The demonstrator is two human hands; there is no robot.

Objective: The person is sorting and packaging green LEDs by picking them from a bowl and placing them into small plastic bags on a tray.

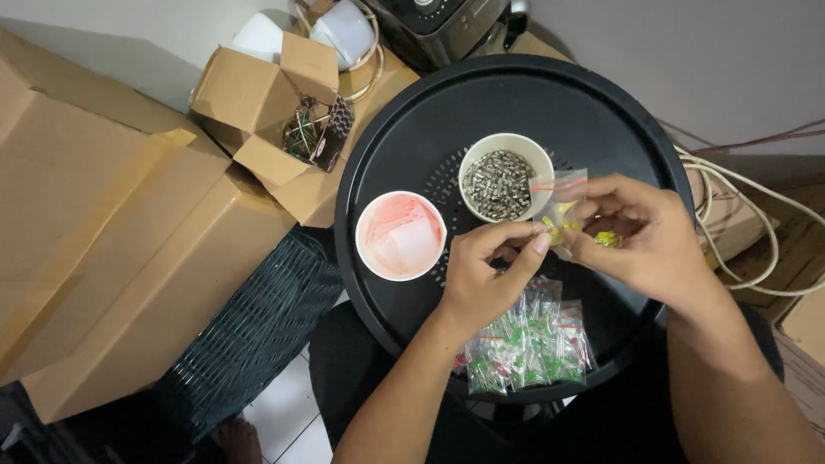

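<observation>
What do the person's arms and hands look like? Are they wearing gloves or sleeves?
No gloves: the left hand and the right hand are bare, with short, plain nails. Both forearms are bare too, with no sleeves, watch, rings or bracelets showing.

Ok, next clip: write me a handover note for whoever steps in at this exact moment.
Left hand and right hand together pinch a small clear zip bag holding yellow-green bits, above the round black tray.
On the tray: a white cup of small metal parts, a white cup of clear empty bags, and a pile of filled bags with green contents near the body.
Done: those bags are filled.
Left: the bag in hand; whether it is sealed is unclear.
</observation>
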